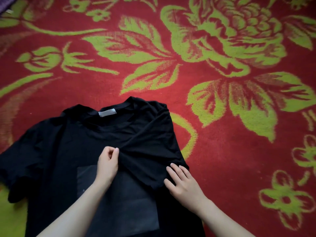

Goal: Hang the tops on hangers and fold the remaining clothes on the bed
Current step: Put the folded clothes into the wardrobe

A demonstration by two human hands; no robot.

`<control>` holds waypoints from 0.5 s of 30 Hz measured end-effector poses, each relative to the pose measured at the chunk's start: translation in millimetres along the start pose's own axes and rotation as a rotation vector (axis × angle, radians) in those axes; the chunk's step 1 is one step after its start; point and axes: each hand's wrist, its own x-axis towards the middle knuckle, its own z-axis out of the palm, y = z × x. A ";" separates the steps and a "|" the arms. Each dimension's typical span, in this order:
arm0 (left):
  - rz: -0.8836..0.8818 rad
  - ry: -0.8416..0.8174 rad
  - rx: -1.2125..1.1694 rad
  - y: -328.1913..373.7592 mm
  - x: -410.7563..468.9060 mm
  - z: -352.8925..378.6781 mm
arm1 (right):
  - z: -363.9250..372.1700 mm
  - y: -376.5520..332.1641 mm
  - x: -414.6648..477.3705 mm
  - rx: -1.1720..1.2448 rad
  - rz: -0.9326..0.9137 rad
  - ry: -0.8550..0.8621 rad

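The T-shirt is plain black, with a dull dark-grey rectangular print on its front and a pale silver-grey label at the collar. The bed cover is deep red, patterned all over with large lime-green flowers, leaves and stems. A purple cloth shows at the far left corner.

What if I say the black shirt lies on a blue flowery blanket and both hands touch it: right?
No: the head view shows the blanket red, not blue. The shirt lies on it, touched by the left hand and right hand.
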 end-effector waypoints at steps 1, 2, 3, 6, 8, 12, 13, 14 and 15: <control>-0.038 0.011 -0.006 -6.9 -0.8 -1.6 | 0.7 -1.5 2.3 -0.006 0.016 -0.051; -0.070 0.015 -0.021 -10.4 -1.3 -1.5 | 0.4 -2.5 4.1 0.004 0.037 -0.089; -0.090 0.002 -0.036 -12.0 -1.5 -0.7 | -0.1 -2.1 4.8 0.017 0.057 -0.111; -0.091 -0.056 -0.013 -11.3 -2.3 2.7 | -8.9 1.8 8.3 0.035 0.153 -0.148; -0.081 -0.063 0.034 -11.5 -4.2 1.7 | -13.5 4.9 9.1 0.020 0.262 -0.311; -0.034 -0.023 0.239 -9.6 -9.3 -5.1 | -21.6 1.9 17.1 0.016 0.351 -0.534; -0.012 -0.020 0.259 -8.8 -11.1 -7.6 | -25.7 -1.0 22.9 0.041 0.369 -0.540; 0.007 -0.010 0.268 -8.5 -13.3 -11.1 | -29.0 -4.8 29.0 0.065 0.376 -0.537; 0.019 0.012 0.277 -10.5 -15.0 -17.4 | -30.9 -10.2 35.9 0.082 0.363 -0.534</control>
